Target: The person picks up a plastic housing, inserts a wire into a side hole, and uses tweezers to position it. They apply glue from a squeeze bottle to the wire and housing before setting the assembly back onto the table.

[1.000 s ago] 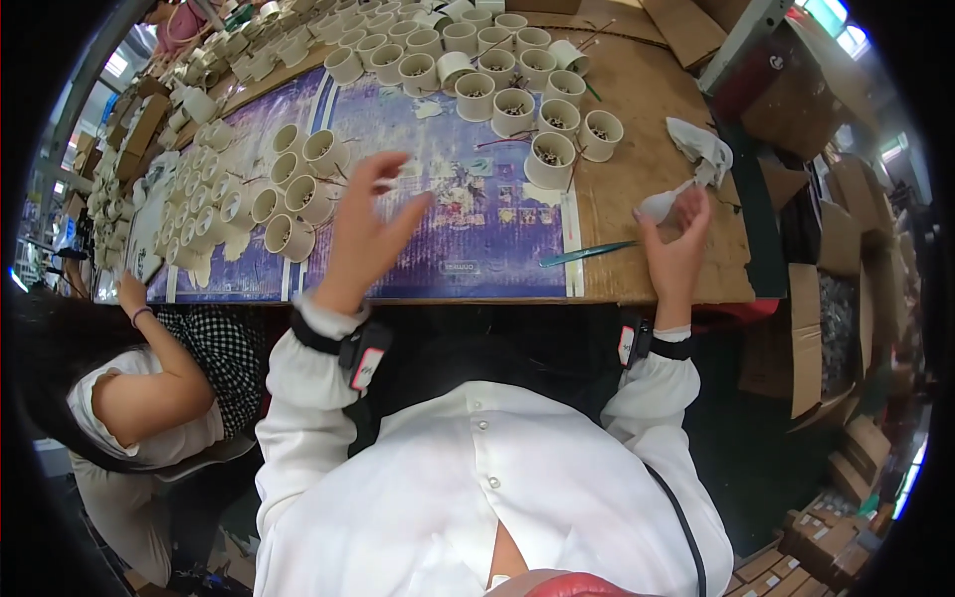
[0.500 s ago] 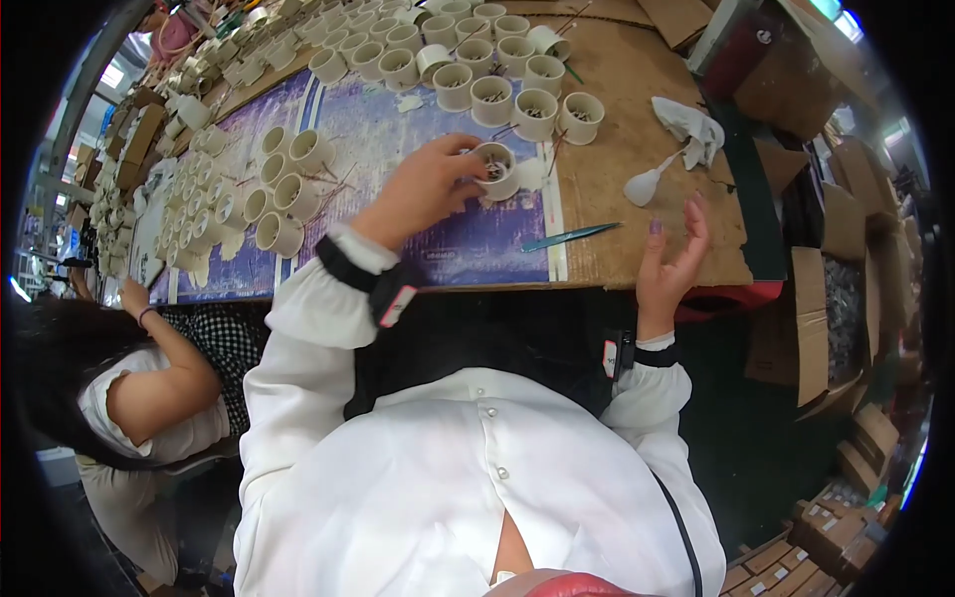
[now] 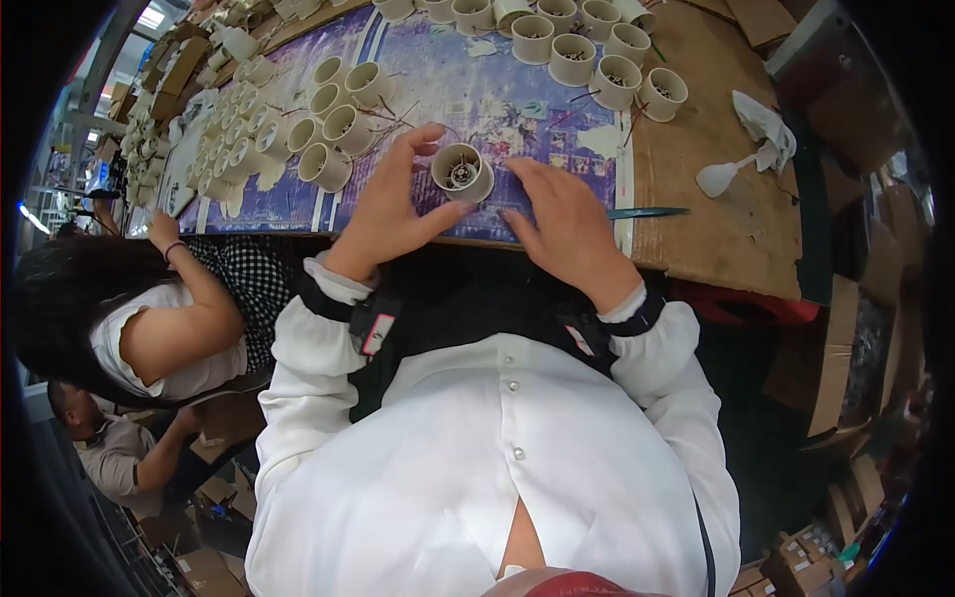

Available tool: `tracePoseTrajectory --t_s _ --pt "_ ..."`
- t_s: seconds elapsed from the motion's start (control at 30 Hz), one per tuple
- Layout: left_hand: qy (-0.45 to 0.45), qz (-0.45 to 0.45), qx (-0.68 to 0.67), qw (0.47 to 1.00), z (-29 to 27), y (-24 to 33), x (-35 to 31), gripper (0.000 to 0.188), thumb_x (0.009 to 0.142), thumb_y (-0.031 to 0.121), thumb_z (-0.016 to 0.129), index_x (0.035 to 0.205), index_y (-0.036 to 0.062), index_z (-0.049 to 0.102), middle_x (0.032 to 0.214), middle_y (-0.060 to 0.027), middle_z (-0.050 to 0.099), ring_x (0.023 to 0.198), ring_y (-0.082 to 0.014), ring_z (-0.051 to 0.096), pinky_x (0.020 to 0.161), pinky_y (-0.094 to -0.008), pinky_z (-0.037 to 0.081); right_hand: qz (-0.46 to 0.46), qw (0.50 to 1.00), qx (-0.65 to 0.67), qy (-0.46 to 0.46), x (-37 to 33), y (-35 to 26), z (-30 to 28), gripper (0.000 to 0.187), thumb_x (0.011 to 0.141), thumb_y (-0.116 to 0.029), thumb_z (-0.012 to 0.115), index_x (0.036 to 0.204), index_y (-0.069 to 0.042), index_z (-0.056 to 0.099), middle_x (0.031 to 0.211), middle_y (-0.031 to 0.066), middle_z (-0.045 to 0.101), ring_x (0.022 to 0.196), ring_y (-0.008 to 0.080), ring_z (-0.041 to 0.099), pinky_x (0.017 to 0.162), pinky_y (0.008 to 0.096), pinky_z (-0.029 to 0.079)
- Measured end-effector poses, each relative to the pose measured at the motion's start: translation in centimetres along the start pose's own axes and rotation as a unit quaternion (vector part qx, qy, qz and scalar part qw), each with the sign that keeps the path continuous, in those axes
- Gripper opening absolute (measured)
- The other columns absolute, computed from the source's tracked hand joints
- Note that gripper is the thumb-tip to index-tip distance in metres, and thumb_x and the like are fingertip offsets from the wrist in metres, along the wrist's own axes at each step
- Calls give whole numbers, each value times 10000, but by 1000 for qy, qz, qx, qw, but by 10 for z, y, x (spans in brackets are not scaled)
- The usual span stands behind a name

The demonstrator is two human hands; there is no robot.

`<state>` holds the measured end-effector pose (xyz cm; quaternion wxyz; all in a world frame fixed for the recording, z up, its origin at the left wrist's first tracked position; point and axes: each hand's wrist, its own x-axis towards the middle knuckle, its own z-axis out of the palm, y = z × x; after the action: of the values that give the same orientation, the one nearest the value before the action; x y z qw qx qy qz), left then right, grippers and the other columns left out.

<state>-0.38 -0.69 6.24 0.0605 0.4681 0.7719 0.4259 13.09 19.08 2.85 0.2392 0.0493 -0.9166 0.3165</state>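
Observation:
A cream round cup (image 3: 479,187) with small metal and wire parts inside stands upright near the table's front edge. My left hand (image 3: 393,204) curves around its left side, thumb and fingers spread wide, the thumb tip close to the cup's near side. On the other side my right hand (image 3: 569,219) is open, fingers stretched toward the cup with a gap between. Whether the left thumb touches the cup I cannot tell. Teal tweezers (image 3: 647,212) lie just right of my right hand.
Several filled cups (image 3: 617,82) stand at the back right, more cups (image 3: 326,167) with thin wires at the left. A white squeeze bulb (image 3: 718,179) and crumpled white cloth (image 3: 764,129) lie at the right. A co-worker (image 3: 184,318) sits at the left; another person (image 3: 134,453) is behind.
The cup has come nearer the table's front edge and left of the tweezers. My left hand has opened around it. My right hand has moved left, beside it. The view has shifted.

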Motion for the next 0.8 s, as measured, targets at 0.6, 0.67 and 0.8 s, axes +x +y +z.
tracePoseTrajectory --t_s 0.6,0.67,0.8 --pt "65 -35 58 996 22 -30 -20 650 687 190 899 1229 53 565 1156 -119 621 1121 -317 585 950 -392 467 17 1000 14 9 16 0 17 330 811 -65 729 1116 -54 604 1085 123 657 1042 339 614 893 408 490" --pt "64 -22 60 996 22 -31 -21 648 683 178 896 1228 57 568 1173 -120 615 1124 -317 585 950 -389 468 15 1000 6 18 20 -1 21 321 806 -71 737 1097 -58 602 1106 122 651 1053 336 610 899 405 488" --pt "67 17 42 997 25 -36 -22 638 676 136 884 1229 64 573 1214 -124 597 1131 -319 584 950 -383 473 30 999 5 32 24 -3 25 335 789 -75 754 1088 -70 602 1148 118 633 1083 341 592 918 410 478"
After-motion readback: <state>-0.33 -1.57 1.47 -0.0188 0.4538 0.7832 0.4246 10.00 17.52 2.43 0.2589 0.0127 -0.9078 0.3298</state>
